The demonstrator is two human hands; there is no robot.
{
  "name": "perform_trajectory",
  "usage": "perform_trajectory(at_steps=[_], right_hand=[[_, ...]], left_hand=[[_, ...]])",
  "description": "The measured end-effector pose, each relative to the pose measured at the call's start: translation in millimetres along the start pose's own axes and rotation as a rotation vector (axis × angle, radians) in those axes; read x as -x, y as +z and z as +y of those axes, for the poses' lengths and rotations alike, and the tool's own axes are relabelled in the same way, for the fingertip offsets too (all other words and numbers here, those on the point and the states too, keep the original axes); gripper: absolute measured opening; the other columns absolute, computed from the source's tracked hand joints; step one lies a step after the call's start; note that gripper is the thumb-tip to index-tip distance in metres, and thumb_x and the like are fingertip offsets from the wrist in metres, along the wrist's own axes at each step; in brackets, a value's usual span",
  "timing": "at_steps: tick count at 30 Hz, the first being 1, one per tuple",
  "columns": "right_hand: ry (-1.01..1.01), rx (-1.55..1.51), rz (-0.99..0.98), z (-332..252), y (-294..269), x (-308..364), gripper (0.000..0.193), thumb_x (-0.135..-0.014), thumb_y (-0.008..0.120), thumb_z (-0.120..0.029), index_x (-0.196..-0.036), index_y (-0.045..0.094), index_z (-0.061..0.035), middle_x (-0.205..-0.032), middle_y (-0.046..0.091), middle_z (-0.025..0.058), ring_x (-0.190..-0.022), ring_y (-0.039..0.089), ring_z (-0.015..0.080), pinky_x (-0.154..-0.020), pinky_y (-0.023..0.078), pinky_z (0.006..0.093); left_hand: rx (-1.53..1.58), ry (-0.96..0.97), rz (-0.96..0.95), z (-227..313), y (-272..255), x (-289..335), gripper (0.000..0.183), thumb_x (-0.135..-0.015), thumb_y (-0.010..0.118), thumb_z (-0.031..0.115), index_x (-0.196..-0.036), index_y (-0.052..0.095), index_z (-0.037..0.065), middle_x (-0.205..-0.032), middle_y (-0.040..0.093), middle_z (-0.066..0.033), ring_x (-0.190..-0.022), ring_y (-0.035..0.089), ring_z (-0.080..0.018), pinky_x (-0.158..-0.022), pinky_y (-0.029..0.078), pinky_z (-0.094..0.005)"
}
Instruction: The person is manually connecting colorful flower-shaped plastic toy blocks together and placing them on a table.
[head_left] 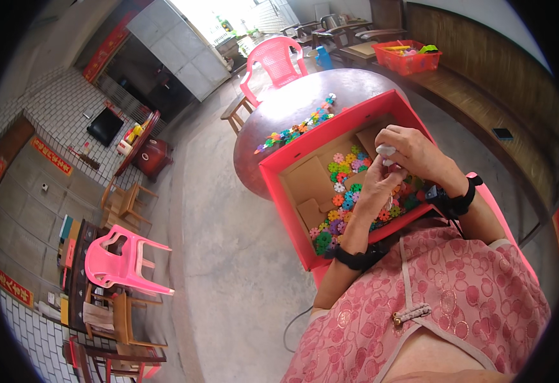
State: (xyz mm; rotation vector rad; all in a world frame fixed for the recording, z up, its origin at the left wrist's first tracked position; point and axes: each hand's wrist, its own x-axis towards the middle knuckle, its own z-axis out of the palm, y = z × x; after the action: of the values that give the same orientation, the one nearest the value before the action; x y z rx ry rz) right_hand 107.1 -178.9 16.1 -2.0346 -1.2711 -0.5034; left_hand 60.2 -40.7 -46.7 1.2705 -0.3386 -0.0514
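Right of centre in the frame, a small whitish piece (386, 150) is pinched and partly hidden, its shape unclear. Below and to its left, flower-shaped discs (339, 177) in green, yellow, orange, purple, blue and white lie loosely heaped inside a red-walled box (290, 214).

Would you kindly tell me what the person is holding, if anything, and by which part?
A small whitish piece, where the left hand and right hand meet; it is partly hidden, so the gripped part cannot be told.
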Motion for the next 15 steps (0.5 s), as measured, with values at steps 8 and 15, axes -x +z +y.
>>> perform_trajectory(at_steps=[8, 15], right_hand=[[-0.009, -0.193, -0.221, -5.8, -22.1, -0.8, 0.033, -0.076, 0.053, 0.005, -0.108, 0.056, -0.0018, -0.099, 0.059, 0.0147, -0.095, 0.059, 0.0347, -0.08, 0.048, 0.0401], [-0.06, -0.28, -0.113, -6.2, -27.2, -0.3, 0.032, -0.075, 0.057, 0.003, -0.107, 0.058, -0.0003, -0.091, 0.062, 0.0153, -0.089, 0.062, 0.0339, -0.077, 0.049, 0.0372]], left_hand=[[0.098, -0.037, -0.055, -1.5, -4.7, 2.5, 0.028, -0.085, 0.061, 0.013, -0.11, 0.051, 0.004, -0.083, 0.059, -0.0043, -0.065, 0.058, -0.0101, -0.055, 0.047, -0.0227], [0.134, 0.004, -0.083, 9.8, -2.8, 5.2, 0.03, -0.083, 0.062, 0.012, -0.109, 0.051, 0.004, -0.079, 0.058, -0.003, -0.062, 0.057, -0.0094, -0.055, 0.046, -0.0222]])
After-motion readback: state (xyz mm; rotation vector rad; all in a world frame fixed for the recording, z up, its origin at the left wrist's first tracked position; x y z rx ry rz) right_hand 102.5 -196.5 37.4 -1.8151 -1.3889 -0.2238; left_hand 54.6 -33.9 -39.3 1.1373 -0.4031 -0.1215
